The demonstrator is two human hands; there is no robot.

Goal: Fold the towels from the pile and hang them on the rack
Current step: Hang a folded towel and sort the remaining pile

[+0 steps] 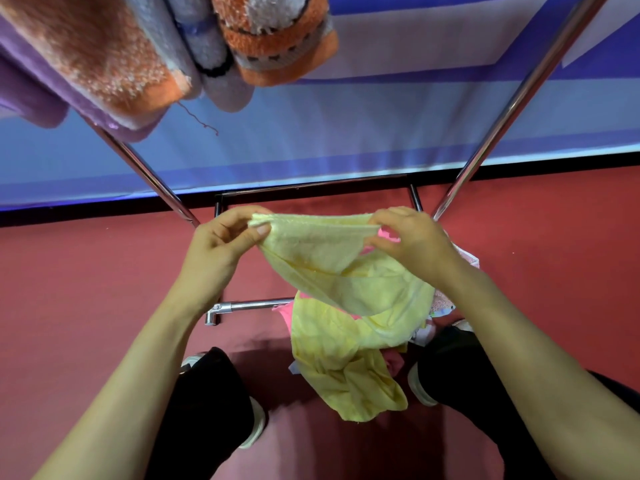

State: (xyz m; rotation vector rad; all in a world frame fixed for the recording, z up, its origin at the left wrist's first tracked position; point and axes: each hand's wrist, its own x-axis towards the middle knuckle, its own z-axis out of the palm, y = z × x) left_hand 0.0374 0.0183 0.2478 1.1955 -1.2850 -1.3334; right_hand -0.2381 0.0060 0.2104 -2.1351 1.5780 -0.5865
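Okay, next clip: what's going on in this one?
A person stands at a metal rack and holds a yellow towel up by its top edge. The left hand pinches one end and the right hand pinches the other. The rest of it hangs down over the pile of towels on the red floor by their feet. Several folded towels are on the rack at the top; the yellow one is not yet hung.
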